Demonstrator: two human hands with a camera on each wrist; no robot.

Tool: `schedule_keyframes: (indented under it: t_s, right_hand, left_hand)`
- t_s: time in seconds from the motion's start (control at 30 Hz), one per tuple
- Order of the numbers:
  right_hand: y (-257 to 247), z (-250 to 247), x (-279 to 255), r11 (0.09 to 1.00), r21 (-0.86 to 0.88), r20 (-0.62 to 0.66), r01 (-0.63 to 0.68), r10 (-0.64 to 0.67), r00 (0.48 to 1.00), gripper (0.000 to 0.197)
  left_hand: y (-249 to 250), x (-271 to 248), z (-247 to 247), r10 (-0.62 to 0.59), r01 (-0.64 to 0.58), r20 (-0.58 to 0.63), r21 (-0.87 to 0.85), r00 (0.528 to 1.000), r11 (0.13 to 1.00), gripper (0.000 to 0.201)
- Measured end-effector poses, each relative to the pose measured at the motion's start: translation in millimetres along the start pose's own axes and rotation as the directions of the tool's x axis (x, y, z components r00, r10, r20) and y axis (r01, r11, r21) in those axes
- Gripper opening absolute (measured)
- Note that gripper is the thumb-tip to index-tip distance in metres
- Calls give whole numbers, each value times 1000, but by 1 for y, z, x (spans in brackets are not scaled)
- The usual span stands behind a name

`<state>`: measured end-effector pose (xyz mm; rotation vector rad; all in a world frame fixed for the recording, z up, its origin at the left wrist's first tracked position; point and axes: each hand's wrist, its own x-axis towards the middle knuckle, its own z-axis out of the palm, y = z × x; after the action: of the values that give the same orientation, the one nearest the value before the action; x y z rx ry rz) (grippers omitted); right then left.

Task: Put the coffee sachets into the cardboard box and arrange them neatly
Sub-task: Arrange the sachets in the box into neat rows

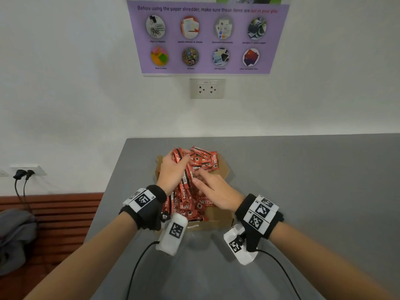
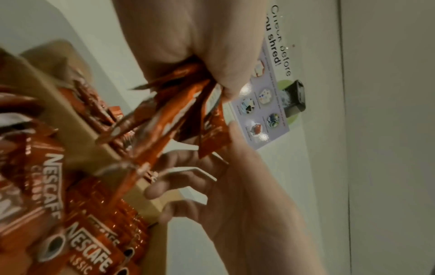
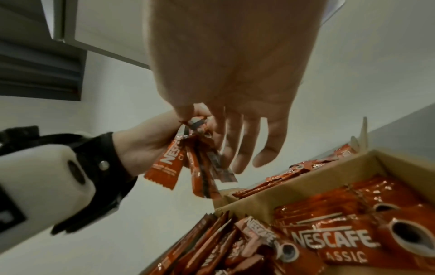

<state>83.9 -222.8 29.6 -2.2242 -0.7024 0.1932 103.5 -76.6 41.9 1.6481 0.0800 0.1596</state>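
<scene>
Item 1: cardboard box [image 1: 218,220], open, sitting on the grey table [image 1: 303,191] at my 12 o'clock; red Nescafé sachets [image 1: 204,203] are lying inside, long axes mixed.

Item 2: my right hand [image 1: 214,192] is hovering over the box, fingers straight and loosely spread, holding nothing.

Item 3: my left hand [image 1: 173,172] is gripping a bunch of sachets [image 3: 188,167], long axes hanging down toward the box.

Item 4: loose sachets [image 1: 205,159] are piling at the box's 12 o'clock edge.

Red coffee sachets [image 1: 195,204] jumbled, seemingly overfilling cardboard box [image 1: 220,219].
</scene>
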Motion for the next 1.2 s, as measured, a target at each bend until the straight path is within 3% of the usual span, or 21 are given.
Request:
schedule_keyframes:
  t_s: [0.13, 0.23, 0.33, 0.4, 0.53, 0.63, 0.73, 0.87, 0.97, 1.07, 1.2]
  right_hand:
    - [-3, 2, -1, 999, 38, -59, -5, 7, 998, 35]
    - [-4, 4, 1, 1000, 11, -120, -9, 10, 993, 21]
    - [-3, 3, 2, 999, 19, -117, -31, 33, 993, 7]
    - [0, 0, 2, 999, 15, -175, -35, 38, 984, 9]
    - [10, -7, 1, 997, -34, -298, -62, 49, 953, 8]
    - [17, -15, 0, 999, -23, -337, -39, 28, 941, 12]
    - [22, -20, 2, 997, -79, -276, -16, -6, 961, 20]
    - [27, -22, 1, 999, -35, -122, -40, 36, 992, 28]
    - [29, -21, 0, 998, 19, -148, -61, 63, 987, 19]
    - [28, -22, 0, 997, 36, -198, -70, 76, 977, 26]
    - [29, -17, -2, 994, 28, -277, -107, 110, 955, 46]
  left_hand:
    - [-6, 0, 0, -43, 40, -45, -73, 998, 997, 6]
    - [-10, -1, 4, 6, -5, -33, 27, 999, 1000, 5]
    - [-12, -2, 6, 52, -49, -21, 134, 998, 990, 19]
    - [-12, -2, 3, 58, -56, -5, 150, 998, 987, 24]
    - [-13, -3, -2, 43, -41, -24, 87, 999, 995, 4]
    - [-12, -2, -9, 10, -10, 5, 85, 1000, 996, 19]
    - [-12, -1, -13, -64, 49, 119, 128, 991, 991, 28]
    - [-10, 1, -14, -68, 40, 131, 205, 989, 978, 13]
    - [-11, 3, -16, -115, 80, 163, 205, 980, 976, 9]
    - [-13, 3, -17, -102, 81, 102, 192, 990, 978, 9]
    - [-13, 1, -16, -113, 115, -71, 21, 991, 993, 9]
